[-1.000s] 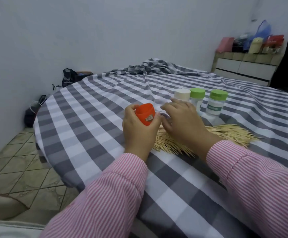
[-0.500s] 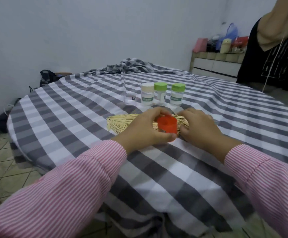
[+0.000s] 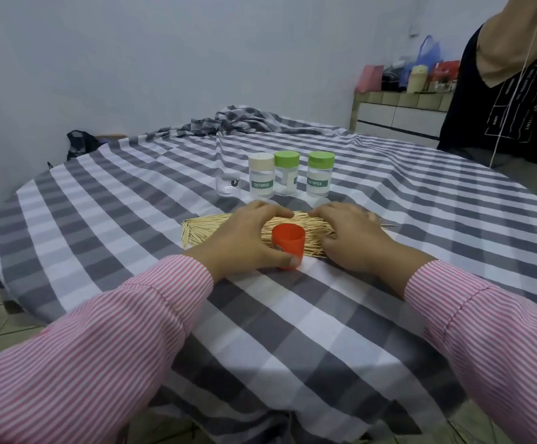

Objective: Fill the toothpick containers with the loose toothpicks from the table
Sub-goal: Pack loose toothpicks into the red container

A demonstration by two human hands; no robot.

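Counts: 2 hands, left [image 3: 244, 241] & right [image 3: 356, 238]. 1 orange cap [image 3: 288, 246]. 3 capped jars: 1 w/ cream lid [image 3: 261, 179], 2 w/ green lids [image 3: 286, 177] [image 3: 320, 178]. 1 clear uncapped jar [image 3: 227, 184], so 4 jars total. 1 toothpick pile [image 3: 203, 230], too many sticks to count, plus 1 stray pick [image 3: 388, 225] off its right end. 1 desk [image 3: 292, 331].

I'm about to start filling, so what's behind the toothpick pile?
Behind the pile stand three capped containers: cream cap, green caps and, plus an uncapped clear one at their left. The hands cover the pile's middle.
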